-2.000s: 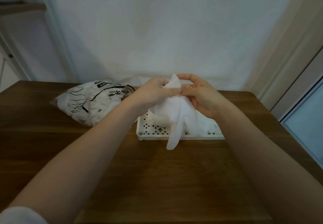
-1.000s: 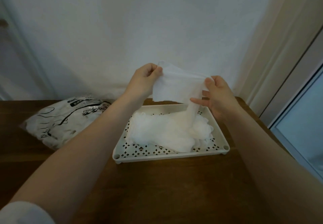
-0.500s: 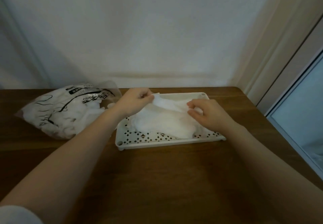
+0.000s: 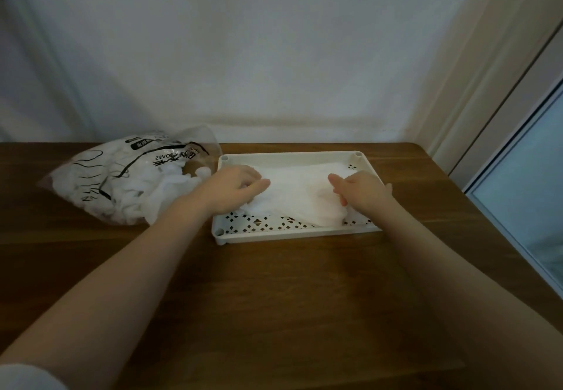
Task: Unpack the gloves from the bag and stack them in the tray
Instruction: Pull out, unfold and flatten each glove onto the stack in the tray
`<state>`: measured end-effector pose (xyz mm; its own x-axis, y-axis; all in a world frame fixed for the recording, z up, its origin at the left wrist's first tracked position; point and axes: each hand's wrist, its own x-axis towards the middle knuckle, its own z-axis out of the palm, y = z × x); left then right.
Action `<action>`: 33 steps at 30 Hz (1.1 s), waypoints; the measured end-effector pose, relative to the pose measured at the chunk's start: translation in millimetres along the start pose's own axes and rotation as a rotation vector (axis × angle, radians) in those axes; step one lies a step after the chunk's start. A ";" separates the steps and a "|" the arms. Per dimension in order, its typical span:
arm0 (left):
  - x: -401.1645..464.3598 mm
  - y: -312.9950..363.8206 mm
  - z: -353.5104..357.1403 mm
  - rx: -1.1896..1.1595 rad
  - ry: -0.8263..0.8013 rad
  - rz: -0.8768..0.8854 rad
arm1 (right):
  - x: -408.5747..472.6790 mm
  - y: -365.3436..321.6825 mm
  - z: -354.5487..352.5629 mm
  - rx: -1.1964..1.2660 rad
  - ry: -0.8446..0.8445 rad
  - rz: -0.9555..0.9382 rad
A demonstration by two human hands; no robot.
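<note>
A white perforated tray [image 4: 292, 232] sits on the wooden table, holding a flat pile of thin white gloves [image 4: 300, 196]. My left hand [image 4: 236, 187] lies palm down on the pile's left end, fingers stretched out flat. My right hand [image 4: 361, 190] presses on the pile's right end, fingers extended toward the left. To the left of the tray lies a clear plastic bag [image 4: 122, 176] with black print, its mouth open toward the tray and full of more white gloves.
The wooden table [image 4: 274, 298] runs back to a white wall. Its right edge lies near a door frame [image 4: 487, 85] and a glass panel [image 4: 524, 194]. The bag touches the tray's left rim.
The glove that both hands held up above the tray has come down onto the pile. Both hands have flattened on top of it.
</note>
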<state>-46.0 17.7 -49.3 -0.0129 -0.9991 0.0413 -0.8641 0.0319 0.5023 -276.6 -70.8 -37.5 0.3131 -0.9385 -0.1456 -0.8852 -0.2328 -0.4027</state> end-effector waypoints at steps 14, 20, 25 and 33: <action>5.8 -2.6 23.7 0.561 -0.174 -0.060 | 12.8 6.8 25.8 -0.197 -0.093 -0.037; 5.0 8.2 21.7 0.510 -0.211 -0.132 | 10.9 2.7 10.0 -0.323 -0.153 -0.001; -15.5 21.4 -0.8 0.146 0.281 0.023 | -11.3 -49.7 -4.2 -0.311 0.250 -0.255; -59.9 -2.4 -24.1 -0.187 0.775 0.067 | -19.5 -153.0 74.6 0.009 -0.051 -0.824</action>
<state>-31.1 78.1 -32.2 0.3508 -0.6927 0.6301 -0.7743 0.1639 0.6112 -121.6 2.1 -40.5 0.8763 -0.4550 0.1584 -0.3624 -0.8392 -0.4054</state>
